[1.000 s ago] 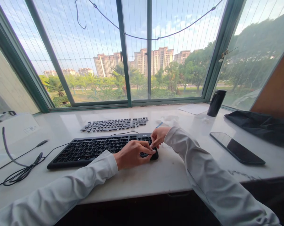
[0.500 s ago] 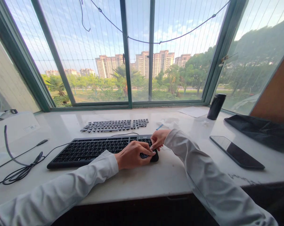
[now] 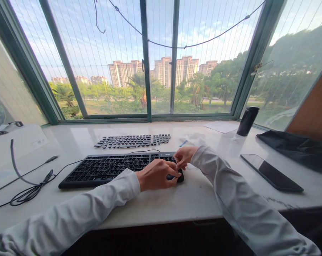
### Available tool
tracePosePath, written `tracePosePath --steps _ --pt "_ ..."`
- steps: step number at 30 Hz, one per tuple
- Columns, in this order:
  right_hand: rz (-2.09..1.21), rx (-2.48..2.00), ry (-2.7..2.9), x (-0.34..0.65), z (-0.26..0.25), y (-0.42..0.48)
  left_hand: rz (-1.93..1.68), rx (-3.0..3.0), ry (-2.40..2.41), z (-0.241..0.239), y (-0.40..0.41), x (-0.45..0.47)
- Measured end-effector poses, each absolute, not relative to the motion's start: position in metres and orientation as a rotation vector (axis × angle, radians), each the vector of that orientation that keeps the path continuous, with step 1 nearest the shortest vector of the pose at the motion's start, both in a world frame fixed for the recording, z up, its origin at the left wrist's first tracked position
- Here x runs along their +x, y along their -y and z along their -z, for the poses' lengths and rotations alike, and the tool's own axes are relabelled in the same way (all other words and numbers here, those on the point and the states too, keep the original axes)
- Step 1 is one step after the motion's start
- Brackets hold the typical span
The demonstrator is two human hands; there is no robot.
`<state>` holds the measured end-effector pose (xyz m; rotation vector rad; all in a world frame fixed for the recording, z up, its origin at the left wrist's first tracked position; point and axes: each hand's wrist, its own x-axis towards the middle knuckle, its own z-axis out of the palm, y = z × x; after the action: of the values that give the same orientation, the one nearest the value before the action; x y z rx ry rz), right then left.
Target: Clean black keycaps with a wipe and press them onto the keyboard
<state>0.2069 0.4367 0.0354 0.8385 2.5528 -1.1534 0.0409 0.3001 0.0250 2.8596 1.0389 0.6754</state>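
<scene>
- Keyboard (image 3: 107,170) lies on the counter (image 3: 161,208), likely for easy reach.
- Left hand (image 3: 158,175) and right hand (image 3: 185,157) meet at its right end; cannot tell what they grip.
- Keycaps (image 3: 134,141) sit behind, rowed probably for order.

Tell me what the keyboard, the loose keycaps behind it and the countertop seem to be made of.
The keyboard is probably black plastic with a satin finish, judging by its smooth, rounded corners. The loose keycaps look like dark plastic too: small, thin pieces with faint highlights. The countertop may be polished stone or a composite lookalike, I can't tell which; its pale surface shows glossy reflections.
</scene>
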Motion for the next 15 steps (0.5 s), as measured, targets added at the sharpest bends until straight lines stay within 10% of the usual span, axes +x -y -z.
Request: tracePosePath --steps 15 --pt "1.003 0.923 -2.714 0.214 -0.039 -0.436 -0.817 2.901 -1.319 -0.013 -0.294 0.032"
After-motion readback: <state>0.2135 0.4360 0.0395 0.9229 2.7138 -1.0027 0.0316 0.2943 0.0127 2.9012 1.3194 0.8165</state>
